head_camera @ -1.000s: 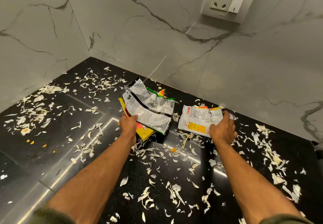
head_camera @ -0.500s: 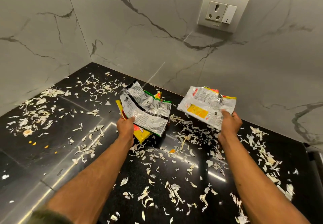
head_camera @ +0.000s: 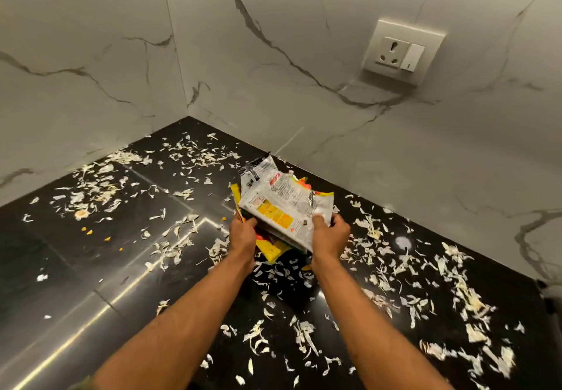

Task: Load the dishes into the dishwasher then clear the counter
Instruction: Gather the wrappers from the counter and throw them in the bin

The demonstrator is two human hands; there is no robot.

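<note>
Left hand (head_camera: pixel 243 234): I grip the noodle wrapper stack (head_camera: pixel 282 204) at its left edge.
Right hand (head_camera: pixel 330 234): I pinch its right edge.
Stack axis: left-right across me, over the table (head_camera: pixel 91 268).

Pale scraps (head_camera: pixel 304 333) on black counter (head_camera: pixel 60 268)

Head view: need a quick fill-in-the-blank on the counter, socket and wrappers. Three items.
1. The counter under the scraps is ____ in colour.
2. The wall socket has ____ plugged into it.
3. The wrapper stack, gripped by the left hand and the right hand, has a mostly ____ wrapper on top.
Missing words: black; nothing; white.
</note>
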